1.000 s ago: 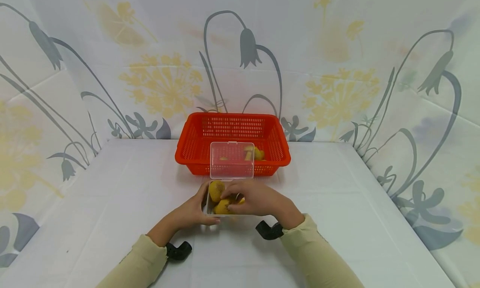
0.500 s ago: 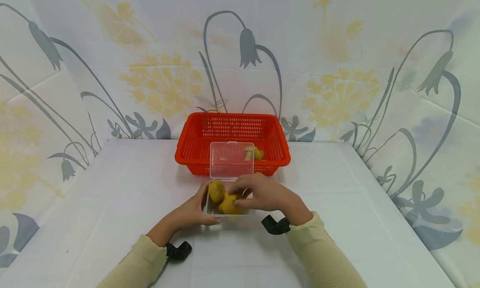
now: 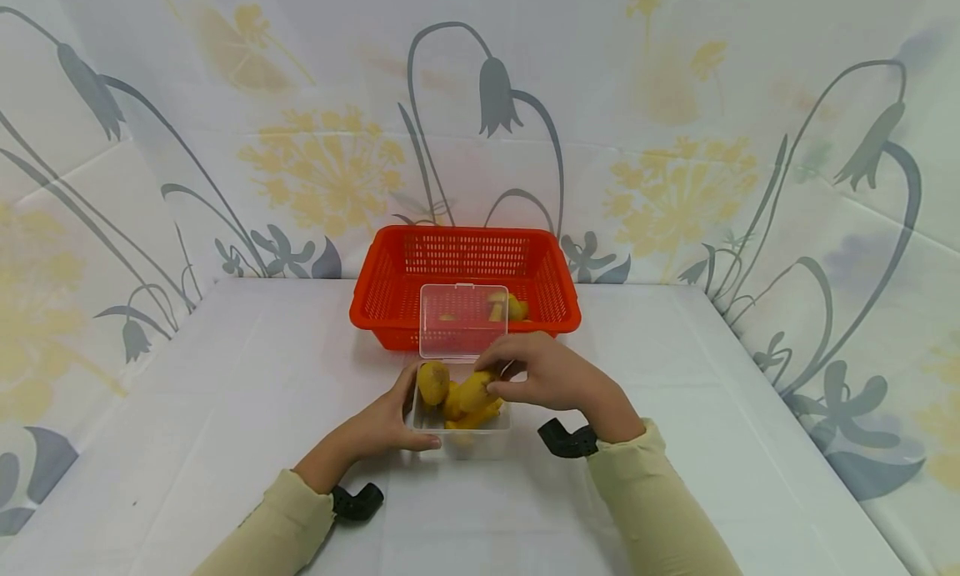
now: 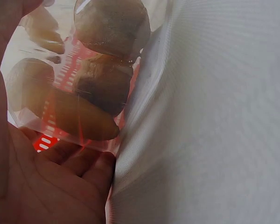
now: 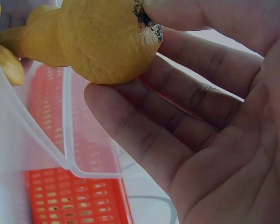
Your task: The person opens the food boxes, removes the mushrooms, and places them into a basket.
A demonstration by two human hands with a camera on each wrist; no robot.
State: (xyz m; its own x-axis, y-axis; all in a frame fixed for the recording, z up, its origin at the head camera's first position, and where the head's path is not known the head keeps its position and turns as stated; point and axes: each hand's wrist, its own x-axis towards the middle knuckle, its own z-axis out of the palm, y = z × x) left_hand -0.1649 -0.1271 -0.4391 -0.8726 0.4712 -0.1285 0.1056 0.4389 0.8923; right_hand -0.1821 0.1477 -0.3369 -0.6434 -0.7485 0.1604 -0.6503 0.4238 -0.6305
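A clear plastic box (image 3: 480, 444) stands on the white cloth, its lid (image 3: 463, 319) raised against the red basket. Several yellow gourd-shaped fruits (image 3: 433, 383) lie inside. My left hand (image 3: 381, 422) holds the box by its left side, thumb along the front; in the left wrist view the fruits (image 4: 86, 116) show through the wall beside the fingers. My right hand (image 3: 551, 372) pinches one yellow fruit (image 3: 476, 391) by its right end, over the right half of the box. In the right wrist view this fruit (image 5: 107, 42) has a round bulb, narrow neck and blackened end.
Behind the box stands a red perforated basket (image 3: 467, 241) with a few more yellow pieces (image 3: 516, 308) in it, partly seen through the lid. Floral cloth walls (image 3: 330, 76) rise at the back and both sides.
My right hand has moved up and to the right, drawing the held fruit rightward within the box and showing more pieces under it. The left hand and box have not moved.
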